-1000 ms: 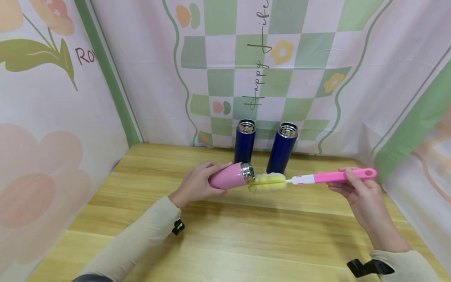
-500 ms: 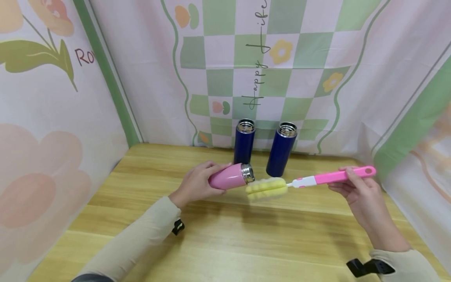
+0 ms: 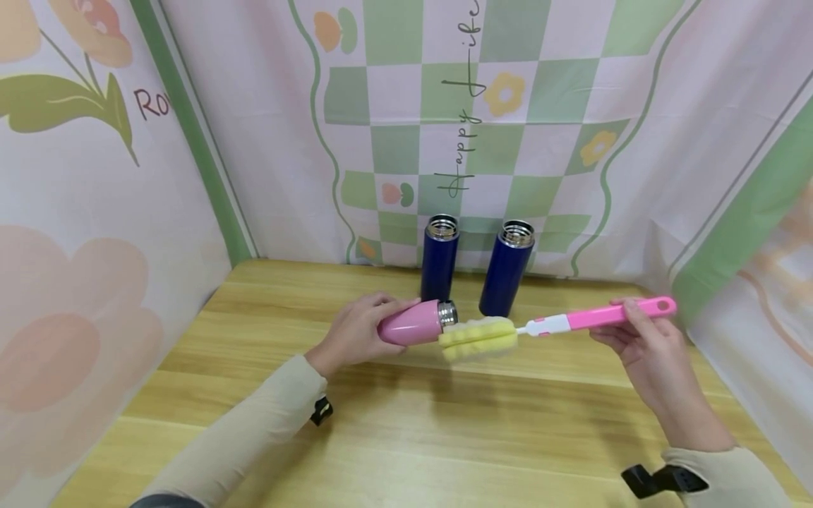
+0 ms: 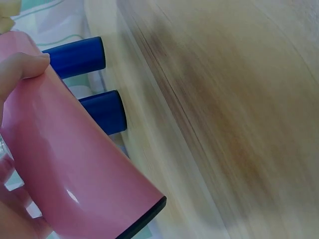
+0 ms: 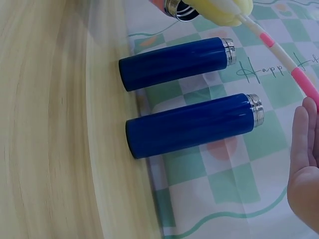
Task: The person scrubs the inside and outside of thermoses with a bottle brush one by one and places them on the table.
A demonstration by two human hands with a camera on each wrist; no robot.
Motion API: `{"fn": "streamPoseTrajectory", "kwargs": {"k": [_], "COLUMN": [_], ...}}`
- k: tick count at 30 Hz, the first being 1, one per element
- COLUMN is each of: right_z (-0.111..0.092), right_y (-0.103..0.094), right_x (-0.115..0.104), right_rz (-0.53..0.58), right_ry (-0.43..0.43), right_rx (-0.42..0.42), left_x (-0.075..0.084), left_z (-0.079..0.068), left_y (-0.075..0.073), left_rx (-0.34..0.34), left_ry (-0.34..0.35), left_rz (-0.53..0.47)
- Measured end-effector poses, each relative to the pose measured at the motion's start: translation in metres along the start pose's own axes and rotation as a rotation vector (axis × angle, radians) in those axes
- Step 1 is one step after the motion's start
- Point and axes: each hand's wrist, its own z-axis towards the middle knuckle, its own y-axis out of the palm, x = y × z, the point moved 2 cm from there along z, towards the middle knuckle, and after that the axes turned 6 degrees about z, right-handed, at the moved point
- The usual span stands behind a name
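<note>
My left hand (image 3: pixel 358 330) grips a pink vacuum flask (image 3: pixel 411 324) round its body, tilted on its side with the steel neck towards the right. In the left wrist view the flask (image 4: pixel 79 149) shows its dark base, and the thumb lies along its side. Between thumb and fingers my right hand (image 3: pixel 654 360) pinches the pink handle of a bottle brush (image 3: pixel 483 337). The yellow sponge head overlaps the edge of the flask's mouth in the head view. From the right wrist, the sponge (image 5: pixel 224 10) appears right beside the open steel mouth.
Two dark blue flasks, the left one (image 3: pixel 440 261) and the right one (image 3: pixel 507 271), stand upright and lidless at the back of the wooden table (image 3: pixel 406 437). Behind them hangs a green and white checked curtain (image 3: pixel 400 92), close to the table's far edge.
The brush head has dropped slightly and shifted a little left at the flask's mouth. The pink flask's neck has turned slightly away and the flask sits a touch lower. Both hands keep their hold.
</note>
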Motion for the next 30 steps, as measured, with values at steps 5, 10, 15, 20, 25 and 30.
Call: {"fn": "streamPoseTrajectory", "kwargs": {"k": [5,10,15,20,25,30], "right_z": [0.0004,0.0008,0.0024,0.0044,0.0053,0.0057], "right_y": [0.0007,0.0006,0.0018,0.0038,0.0029,0.0005], "right_x": [0.0010,0.0020,0.0028,0.0032,0.0045,0.0057], "right_rz": [-0.002,0.013,0.057,0.078,0.079,0.059], "right_ry": [-0.005,-0.013,-0.021,-0.026,-0.030,-0.042], "right_rx": [0.005,0.018,0.008,0.000,0.017,0.034], "left_x": [-0.0007,-0.0008,0.0002,0.0031,0.0056,0.0063], "left_z": [-0.0002,-0.0004,-0.0018,-0.0029,-0.0024,-0.0012], "left_y": [0.0012,0.0014,0.0028,0.0048,0.0047,0.0041], "left_rx": [-0.002,0.001,-0.038,-0.090,-0.102,-0.092], "left_ry": [0.000,0.005,0.004,-0.002,-0.009,-0.003], "left_rz": [0.004,0.000,0.024,0.031,0.020,0.005]}}
